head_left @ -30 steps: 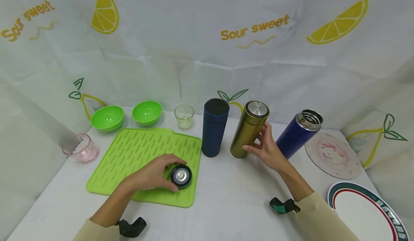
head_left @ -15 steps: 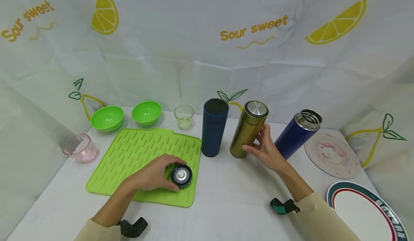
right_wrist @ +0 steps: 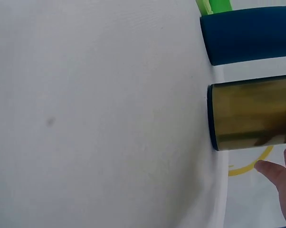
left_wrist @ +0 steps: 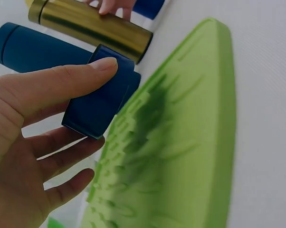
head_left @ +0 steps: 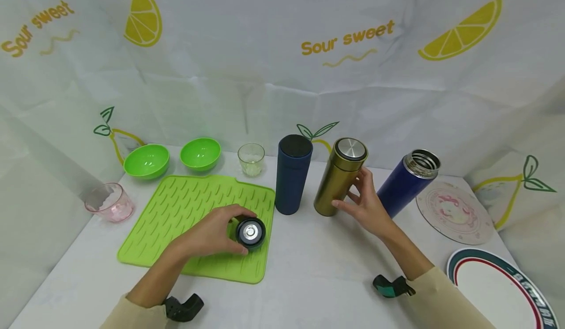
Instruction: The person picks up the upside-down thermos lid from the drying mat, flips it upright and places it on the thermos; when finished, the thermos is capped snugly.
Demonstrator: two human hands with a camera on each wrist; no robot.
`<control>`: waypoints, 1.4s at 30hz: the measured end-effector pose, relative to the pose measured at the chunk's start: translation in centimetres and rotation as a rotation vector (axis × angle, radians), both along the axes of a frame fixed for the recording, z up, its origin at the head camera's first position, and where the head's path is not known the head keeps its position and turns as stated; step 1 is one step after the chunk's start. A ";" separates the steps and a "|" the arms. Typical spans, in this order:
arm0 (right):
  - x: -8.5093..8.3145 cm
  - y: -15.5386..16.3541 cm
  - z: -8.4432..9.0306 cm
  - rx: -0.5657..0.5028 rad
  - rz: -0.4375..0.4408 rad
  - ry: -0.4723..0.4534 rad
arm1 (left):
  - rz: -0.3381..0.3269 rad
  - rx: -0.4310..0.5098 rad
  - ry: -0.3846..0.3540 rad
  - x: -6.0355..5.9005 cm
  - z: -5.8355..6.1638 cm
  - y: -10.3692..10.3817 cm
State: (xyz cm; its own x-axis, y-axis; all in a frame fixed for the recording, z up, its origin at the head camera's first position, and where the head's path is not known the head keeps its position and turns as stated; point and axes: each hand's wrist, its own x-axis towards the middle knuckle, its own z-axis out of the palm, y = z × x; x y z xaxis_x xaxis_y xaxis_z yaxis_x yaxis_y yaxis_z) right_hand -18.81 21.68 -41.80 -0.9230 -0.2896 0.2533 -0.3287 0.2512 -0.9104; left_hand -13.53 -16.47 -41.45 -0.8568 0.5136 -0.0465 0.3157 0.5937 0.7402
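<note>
In the head view my left hand [head_left: 216, 236] holds a bottle lid [head_left: 250, 232] by its sides, its dark inner side with a silver disc facing up. The left wrist view shows the lid [left_wrist: 98, 97] as dark blue, pinched by thumb and fingers just above the ribbed green mat [left_wrist: 181, 123], its shadow below. My right hand [head_left: 366, 206] is beside the upright gold bottle [head_left: 335, 184], fingers relaxed; a small gap shows between thumb and bottle [right_wrist: 252, 114] in the right wrist view. Right of that hand stands a blue bottle [head_left: 399, 187] with a bare steel mouth.
A capped navy bottle [head_left: 293, 177] stands between mat and gold bottle. Behind the mat are two green bowls [head_left: 147, 161] and a small glass [head_left: 251, 160]; a pink glass [head_left: 112, 204] is at left. A pink round board [head_left: 454, 214] and a plate [head_left: 494, 290] lie at right.
The lid in my left hand has risen from the mat and shifted slightly right and away. My right hand has eased off the gold bottle a little; the bottle stays put.
</note>
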 end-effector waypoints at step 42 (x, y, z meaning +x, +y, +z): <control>6.7 -1.8 3.9 -0.152 0.119 0.282 | -0.111 0.318 0.447 -0.8 7.2 11.3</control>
State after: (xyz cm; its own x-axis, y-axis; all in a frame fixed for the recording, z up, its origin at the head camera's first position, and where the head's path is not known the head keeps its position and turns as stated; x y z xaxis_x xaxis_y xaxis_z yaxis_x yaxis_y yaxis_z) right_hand -12.07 19.92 -37.88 -0.7724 -0.3303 0.5425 -0.5918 0.0644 -0.8035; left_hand -14.34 -5.21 -34.27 -0.6975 0.5312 0.4809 0.6878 0.3080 0.6574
